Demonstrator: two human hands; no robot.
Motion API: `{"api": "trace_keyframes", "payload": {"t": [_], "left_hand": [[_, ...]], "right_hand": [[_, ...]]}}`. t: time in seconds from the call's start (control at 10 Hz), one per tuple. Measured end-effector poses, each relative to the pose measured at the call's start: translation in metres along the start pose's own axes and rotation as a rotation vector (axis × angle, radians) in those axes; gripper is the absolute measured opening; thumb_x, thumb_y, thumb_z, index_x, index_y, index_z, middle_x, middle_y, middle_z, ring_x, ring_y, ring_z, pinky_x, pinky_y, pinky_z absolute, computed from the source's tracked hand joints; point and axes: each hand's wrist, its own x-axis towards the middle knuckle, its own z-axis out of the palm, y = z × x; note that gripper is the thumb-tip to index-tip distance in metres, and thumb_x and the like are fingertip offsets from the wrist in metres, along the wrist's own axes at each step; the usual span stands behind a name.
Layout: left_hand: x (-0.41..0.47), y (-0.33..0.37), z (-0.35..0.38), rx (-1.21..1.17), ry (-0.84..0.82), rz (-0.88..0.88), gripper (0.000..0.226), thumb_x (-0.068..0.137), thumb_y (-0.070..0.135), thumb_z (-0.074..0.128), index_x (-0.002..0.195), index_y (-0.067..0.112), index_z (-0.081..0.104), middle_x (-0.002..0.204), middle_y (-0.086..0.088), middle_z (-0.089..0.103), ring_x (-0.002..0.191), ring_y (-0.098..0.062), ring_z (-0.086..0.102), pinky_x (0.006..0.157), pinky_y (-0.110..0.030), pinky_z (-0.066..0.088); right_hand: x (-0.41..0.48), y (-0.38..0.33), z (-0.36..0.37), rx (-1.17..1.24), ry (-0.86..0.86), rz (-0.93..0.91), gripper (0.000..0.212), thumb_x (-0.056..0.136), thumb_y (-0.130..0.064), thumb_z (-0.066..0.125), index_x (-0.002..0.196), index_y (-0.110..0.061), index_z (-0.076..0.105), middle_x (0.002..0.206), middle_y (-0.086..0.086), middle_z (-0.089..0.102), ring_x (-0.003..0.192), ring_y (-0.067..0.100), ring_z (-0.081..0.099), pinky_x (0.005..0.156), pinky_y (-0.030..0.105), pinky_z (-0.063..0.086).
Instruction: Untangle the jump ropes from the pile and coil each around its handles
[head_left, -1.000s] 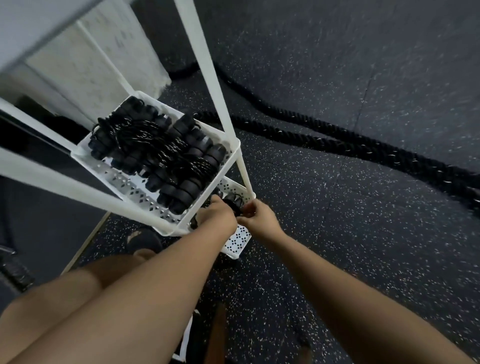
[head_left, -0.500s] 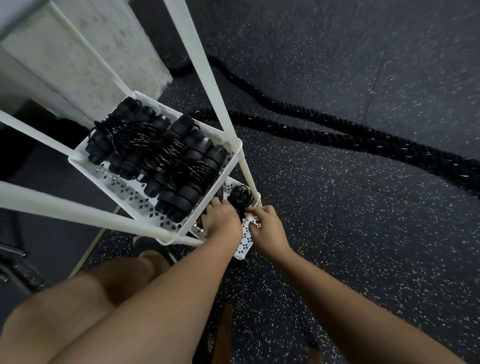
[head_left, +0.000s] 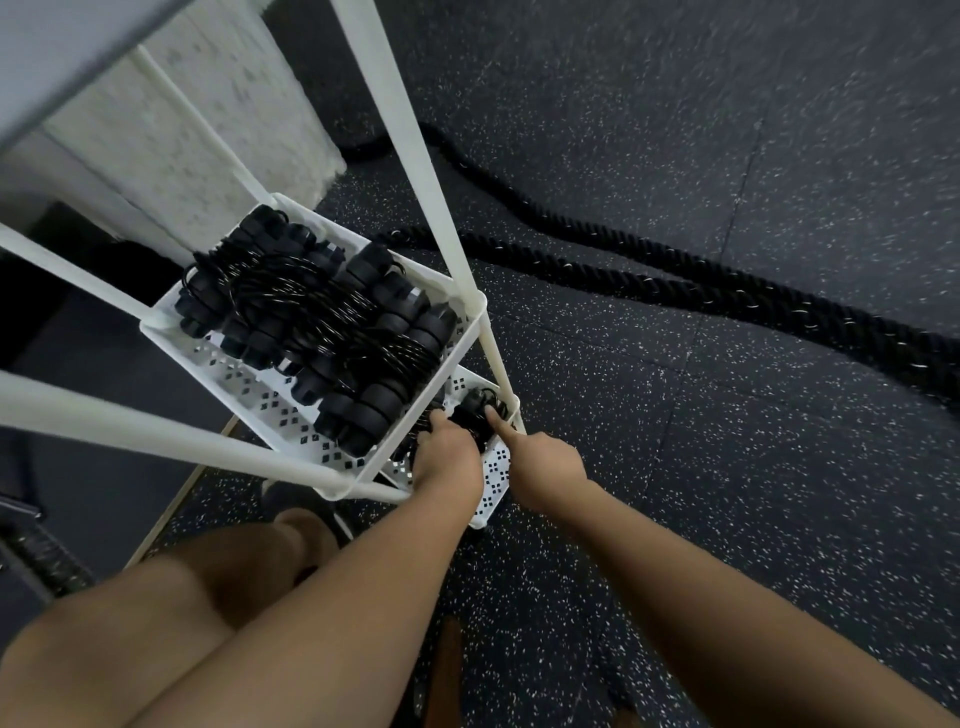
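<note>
Thick black braided battle rope (head_left: 675, 280) snakes beyond the white perforated plastic rack (head_left: 415, 156). Rack's upper tray: coiled black jump ropes (head_left: 322, 322), prob. done. Rack's btm tray, by the post: black rope bundle (head_left: 475, 410). Left hand (head_left: 449, 462) digs into it, grip hidden, can't tell. Right hand (head_left: 545, 473) presses it w/ a straight index finger. Risk: the cord snags on a tray hole or the post and the coil springs loose.

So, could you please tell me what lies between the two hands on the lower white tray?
In the head view, a black coiled jump rope lies between the left hand and right hand, in the white perforated lower tray.
</note>
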Motion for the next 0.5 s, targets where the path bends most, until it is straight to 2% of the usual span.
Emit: {"api": "trace_keyframes", "payload": {"t": [0.1, 0.2, 0.3, 0.4, 0.5], "left_hand": [[0.000, 0.004, -0.002, 0.051, -0.056, 0.015, 0.048, 0.112, 0.020, 0.031, 0.160, 0.017, 0.029, 0.157, -0.015, 0.042, 0.136, -0.041, 0.051, 0.104, -0.056, 0.047], [-0.003, 0.000, 0.000, 0.075, -0.023, 0.079, 0.077, 0.103, 0.023, 0.067, 0.164, 0.008, 0.022, 0.160, -0.013, 0.031, 0.138, -0.036, 0.049, 0.105, -0.052, 0.054], [-0.024, -0.006, -0.017, -0.089, 0.013, 0.161, 0.080, 0.102, 0.040, 0.067, 0.162, 0.007, 0.026, 0.157, -0.012, 0.032, 0.138, -0.037, 0.050, 0.109, -0.051, 0.051], [-0.048, -0.016, -0.028, -0.182, -0.044, 0.304, 0.073, 0.104, 0.042, 0.063, 0.162, 0.013, 0.031, 0.161, -0.012, 0.031, 0.143, -0.035, 0.047, 0.115, -0.048, 0.045], [-0.083, -0.038, -0.047, -0.142, -0.182, 0.427, 0.069, 0.102, 0.048, 0.064, 0.161, 0.023, 0.039, 0.161, -0.006, 0.042, 0.142, -0.028, 0.051, 0.114, -0.043, 0.045]], "right_hand": [[0.002, 0.001, 0.002, 0.064, -0.011, 0.016, 0.097, 0.096, -0.004, 0.045, 0.168, -0.052, 0.002, 0.082, 0.002, 0.053, 0.064, 0.021, 0.057, 0.048, 0.033, 0.036], [0.004, 0.007, 0.001, 0.163, 0.025, -0.008, 0.086, 0.098, -0.010, 0.049, 0.168, -0.049, 0.017, 0.118, 0.010, 0.066, 0.091, 0.028, 0.068, 0.060, 0.036, 0.048], [-0.002, 0.012, -0.003, 0.226, 0.082, -0.069, 0.078, 0.100, -0.018, 0.057, 0.166, -0.046, 0.026, 0.134, 0.006, 0.064, 0.109, 0.028, 0.068, 0.078, 0.043, 0.060], [-0.015, 0.016, -0.006, 0.240, 0.121, -0.094, 0.072, 0.099, -0.025, 0.060, 0.164, -0.041, 0.032, 0.127, 0.003, 0.067, 0.105, 0.025, 0.069, 0.083, 0.045, 0.061], [-0.039, 0.014, -0.022, 0.249, 0.189, -0.172, 0.061, 0.099, -0.028, 0.062, 0.158, -0.032, 0.045, 0.124, 0.000, 0.069, 0.108, 0.023, 0.070, 0.088, 0.044, 0.060]]}}
